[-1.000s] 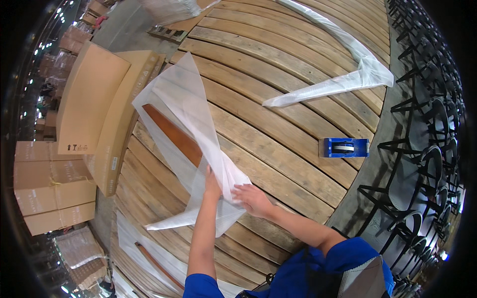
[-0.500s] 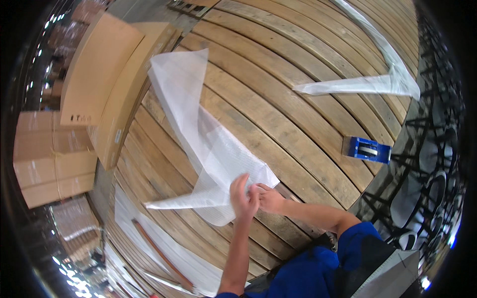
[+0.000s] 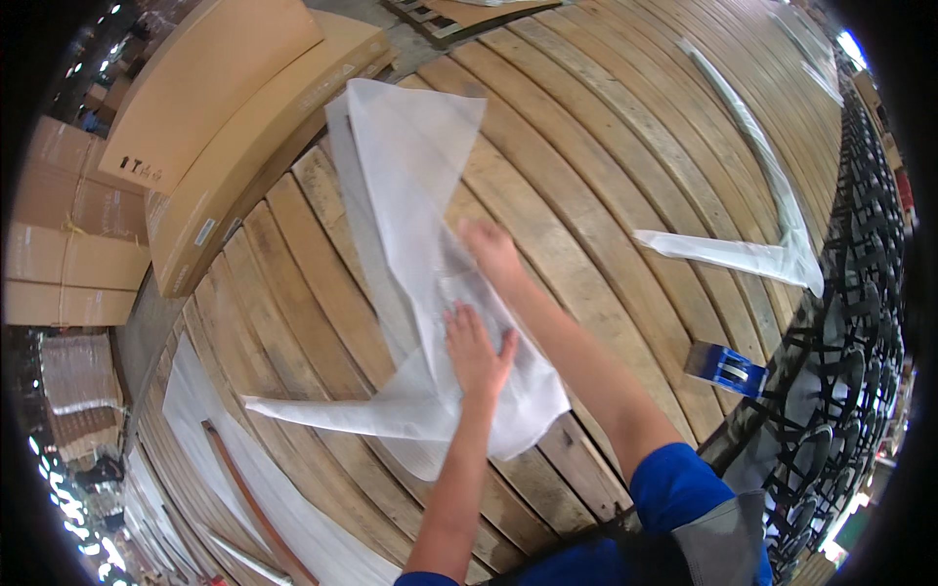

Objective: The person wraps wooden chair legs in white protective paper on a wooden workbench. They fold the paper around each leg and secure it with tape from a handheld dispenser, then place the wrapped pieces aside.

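Observation:
A white translucent foam sheet (image 3: 415, 210) lies over the slatted wooden table in front of me, covering an L-shaped piece whose wrapped arm (image 3: 327, 414) sticks out to the left. My left hand (image 3: 476, 354) rests flat on the sheet near the corner of the piece, fingers spread. Further up, my right hand (image 3: 491, 252) is at the sheet's right edge. Motion blurs its fingers, so whether they grip the edge cannot be made out. What lies under the sheet is mostly hidden.
Another wrapped L-shaped piece (image 3: 777, 259) lies at the right, with a blue tape dispenser (image 3: 728, 369) nearer me. Cardboard boxes (image 3: 220, 88) stand at the left. A brown curved strip (image 3: 249, 493) lies on white sheeting (image 3: 195, 391). Black metal frames (image 3: 831, 391) crowd beyond the right edge.
My hands were together at the near corner of the sheet. The right has moved up along its right edge; the left now lies flat on it. The whole view has shifted.

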{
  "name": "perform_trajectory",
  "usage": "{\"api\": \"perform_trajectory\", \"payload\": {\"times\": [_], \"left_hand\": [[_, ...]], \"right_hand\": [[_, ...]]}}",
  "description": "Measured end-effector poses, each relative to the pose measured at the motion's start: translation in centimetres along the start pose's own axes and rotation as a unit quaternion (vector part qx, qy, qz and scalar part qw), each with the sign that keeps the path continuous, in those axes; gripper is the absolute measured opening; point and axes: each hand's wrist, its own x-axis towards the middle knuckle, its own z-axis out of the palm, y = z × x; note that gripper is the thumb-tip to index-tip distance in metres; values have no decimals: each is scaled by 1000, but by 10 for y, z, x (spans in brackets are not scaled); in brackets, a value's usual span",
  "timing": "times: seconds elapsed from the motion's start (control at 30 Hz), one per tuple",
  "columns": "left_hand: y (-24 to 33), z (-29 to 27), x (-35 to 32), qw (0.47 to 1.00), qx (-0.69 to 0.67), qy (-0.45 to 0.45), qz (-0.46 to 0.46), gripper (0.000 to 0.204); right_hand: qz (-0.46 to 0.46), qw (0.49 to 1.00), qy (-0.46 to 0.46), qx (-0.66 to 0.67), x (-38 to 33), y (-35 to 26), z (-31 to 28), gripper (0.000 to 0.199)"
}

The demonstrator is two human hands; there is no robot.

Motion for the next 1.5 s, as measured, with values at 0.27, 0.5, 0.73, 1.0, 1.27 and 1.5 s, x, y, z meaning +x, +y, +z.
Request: {"api": "perform_trajectory", "payload": {"times": [0.27, 0.5, 0.73, 1.0, 1.27, 1.5], "left_hand": [[-8, 23, 0, 996, 32, 1, 80, 85], [-11, 28, 2, 998, -20, 19, 49, 84], [-16, 14, 9, 995, -87, 46, 2, 83], [-23, -20, 2, 965, -260, 36, -24, 102], [-34, -15, -13, 792, -608, 32, -55, 100], [-63, -139, -5, 438, -893, -77, 73, 57]], "right_hand": [[-261, 913, 298, -96, 113, -98, 196, 24], [-398, 783, -210, -430, 17, -39, 295, 22], [-295, 795, 110, -518, 13, -60, 181, 59], [1, 789, 100, -606, 77, -48, 137, 101], [-83, 786, 170, -588, -24, -117, 167, 98], [-415, 781, 144, -444, -228, -174, 178, 75]]}}
